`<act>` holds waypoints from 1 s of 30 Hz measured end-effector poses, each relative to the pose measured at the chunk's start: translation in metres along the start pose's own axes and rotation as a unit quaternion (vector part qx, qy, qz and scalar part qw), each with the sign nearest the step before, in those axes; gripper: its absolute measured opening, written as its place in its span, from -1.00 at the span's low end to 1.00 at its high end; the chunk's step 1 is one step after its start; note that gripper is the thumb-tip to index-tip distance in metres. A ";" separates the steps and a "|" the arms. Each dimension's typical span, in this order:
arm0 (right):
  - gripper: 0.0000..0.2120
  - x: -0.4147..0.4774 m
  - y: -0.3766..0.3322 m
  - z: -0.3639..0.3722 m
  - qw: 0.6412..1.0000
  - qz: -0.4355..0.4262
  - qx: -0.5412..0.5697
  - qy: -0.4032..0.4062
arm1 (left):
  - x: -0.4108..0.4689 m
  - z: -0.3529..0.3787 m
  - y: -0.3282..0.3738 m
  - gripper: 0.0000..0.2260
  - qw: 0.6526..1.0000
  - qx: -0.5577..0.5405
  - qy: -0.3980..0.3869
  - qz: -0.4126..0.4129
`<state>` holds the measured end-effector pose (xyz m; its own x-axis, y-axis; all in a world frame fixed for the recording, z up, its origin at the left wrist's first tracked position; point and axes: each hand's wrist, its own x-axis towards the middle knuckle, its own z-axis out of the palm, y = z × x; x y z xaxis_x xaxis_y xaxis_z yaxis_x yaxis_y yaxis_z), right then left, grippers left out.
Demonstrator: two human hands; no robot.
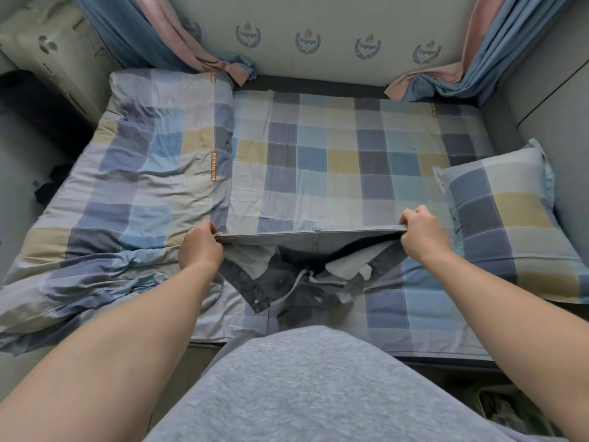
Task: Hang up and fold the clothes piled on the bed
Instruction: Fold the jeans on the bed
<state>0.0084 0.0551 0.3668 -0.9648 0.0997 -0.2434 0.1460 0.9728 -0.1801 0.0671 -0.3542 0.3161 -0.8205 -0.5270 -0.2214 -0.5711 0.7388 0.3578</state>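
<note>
While the left hand [200,248] and the right hand [420,234] each pinch one end of its waistband, the grey denim garment [314,245] is pulled taut between them — likely to square it for folding. Its open fly and drawstring sag toward the checked sheet [318,161] near the bed's front edge, between the rumpled quilt [127,173] and the pillow [510,218] — the flat sheet beyond would suit laying it down.
</note>
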 end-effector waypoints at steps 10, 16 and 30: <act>-0.70 0.005 0.024 0.011 0.985 0.149 0.090 0.008 | 0.007 -0.001 -0.033 -0.79 0.966 -0.122 -0.056 -0.220; -0.75 0.003 0.040 0.027 0.881 0.333 0.320 -0.106 | 0.001 -0.007 -0.045 -0.81 0.862 -0.270 -0.252 -0.348; -0.78 0.002 0.040 0.001 0.641 0.418 0.511 -0.391 | 0.003 -0.023 -0.041 -0.70 0.624 -0.582 -0.303 -0.424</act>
<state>0.0129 0.0939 0.3583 -0.1089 -0.0277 -0.9937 0.9935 -0.0370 -0.1078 0.0890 -0.3954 0.3214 -0.2957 -0.0041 -0.9553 -0.6908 -0.6897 0.2168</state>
